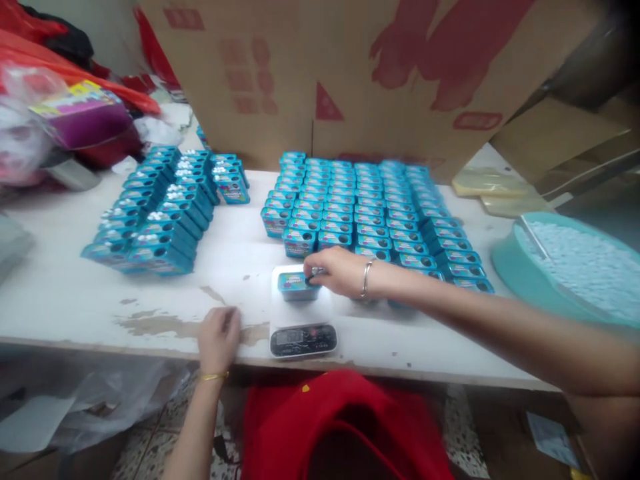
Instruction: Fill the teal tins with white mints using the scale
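Note:
A small blue box lies on the white plate of a digital scale near the table's front edge. My right hand, with a silver bracelet at the wrist, has its fingers pinched at the right end of this box, over its dark round opening. Whatever sits between those fingertips is too small to make out. To the left of the scale, my left hand rests at the table edge with its fingers curled; it touches no box.
Rows of blue boxes stand behind the scale. More boxes, several topped with white pieces, stand at the left. A teal basin of pale pieces sits at the right. A large cardboard box rises behind.

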### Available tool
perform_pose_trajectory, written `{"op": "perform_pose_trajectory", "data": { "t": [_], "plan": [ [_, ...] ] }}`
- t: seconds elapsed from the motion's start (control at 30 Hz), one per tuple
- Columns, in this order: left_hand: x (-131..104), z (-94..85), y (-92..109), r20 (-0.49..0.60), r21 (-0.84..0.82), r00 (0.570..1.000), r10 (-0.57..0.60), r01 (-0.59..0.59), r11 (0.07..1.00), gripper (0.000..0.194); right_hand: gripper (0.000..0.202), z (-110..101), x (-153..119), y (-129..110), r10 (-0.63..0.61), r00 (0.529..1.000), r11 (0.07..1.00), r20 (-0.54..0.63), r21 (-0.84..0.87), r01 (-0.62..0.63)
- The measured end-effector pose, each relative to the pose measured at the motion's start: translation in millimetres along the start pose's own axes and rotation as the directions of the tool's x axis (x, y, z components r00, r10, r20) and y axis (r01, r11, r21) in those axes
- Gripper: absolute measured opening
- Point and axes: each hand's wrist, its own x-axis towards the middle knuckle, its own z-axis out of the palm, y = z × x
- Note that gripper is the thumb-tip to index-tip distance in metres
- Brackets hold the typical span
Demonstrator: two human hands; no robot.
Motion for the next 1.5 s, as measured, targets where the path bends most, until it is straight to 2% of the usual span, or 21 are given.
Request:
{"op": "perform_pose_trajectory", "data": {
  "t": [0.3,0.57,0.7,0.83,1.03,1.27,1.4,1.5],
  "plan": [
    [-1,-0.7,4,-0.025,-0.059,0.999,-0.022,0.020,0.998,0.016,0.028,-1,4,-12,0.090,0.994,0.986,0.066,-0.150,-0.079],
    [-3,0.9,7,-0.027,-0.076,0.998,-0.054,0.052,0.996,0.016,0.012,-1,13,-19,0.087,0.990,0.966,0.108,-0.252,-0.057],
    [-2,0.6,7,-0.024,-0.065,0.999,-0.047,0.046,0.997,0.016,0.014,-3,13,-20,0.074,0.995,0.973,0.064,-0.224,-0.058],
    [-2,1.8,5,-0.020,-0.048,0.999,-0.042,0.041,0.998,0.016,0.015,-9,8,-15,0.061,0.998,0.990,0.028,-0.133,-0.056],
    [-2,1.9,4,-0.028,-0.049,0.999,-0.038,0.037,0.998,0.015,0.015,-21,0,-2,0.125,0.991,0.991,0.040,0.033,-0.126],
    [-2,3.0,4,-0.016,-0.048,0.999,-0.050,0.049,0.998,0.017,0.011,-22,-9,8,0.172,0.984,0.956,0.041,0.233,-0.177],
    [-2,-0.9,6,0.007,-0.072,0.995,-0.095,0.095,0.993,0.019,0.012,-13,-24,12,0.171,0.982,0.856,0.081,0.481,-0.189],
    [11,-15.6,27,0.010,-0.164,0.994,-0.105,0.105,0.981,0.025,0.026,10,-42,18,0.136,0.972,0.658,0.190,0.716,-0.232]
  ]
}}
